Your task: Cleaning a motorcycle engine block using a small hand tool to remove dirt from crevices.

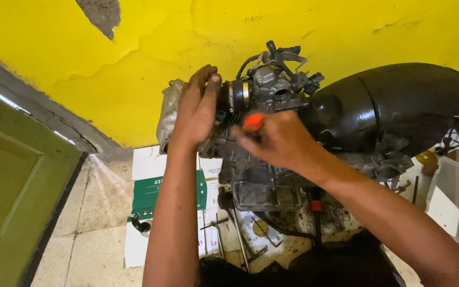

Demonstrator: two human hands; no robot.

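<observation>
1. Nearest the camera we note our two bare forearms reaching up and away over the floor toward a small engine point(264, 159) standing against a yellow wall point(150, 58).
2. Our right hand point(280, 141) is closed around an orange-handled tool point(252, 121); only the handle end shows, and its tip is hidden behind the hand.
3. Our left hand point(197, 109) lies against the left side of the engine, fingers curled loosely over the casing beside a black rubber intake sleeve point(229, 101) with a metal clamp; we cannot tell whether it grips anything.
4. The engine sits at centre frame, the carburettor point(274, 87) and hoses on top, a black rounded housing point(399, 106) joined on its right.
5. Beneath it lie white and green cardboard sheets point(150, 191) on the tiled floor, with loose metal tools point(240, 239) scattered over them.
6. A green door point(11, 191) stands at far left; white and red containers point(458, 202) sit at far right.
</observation>
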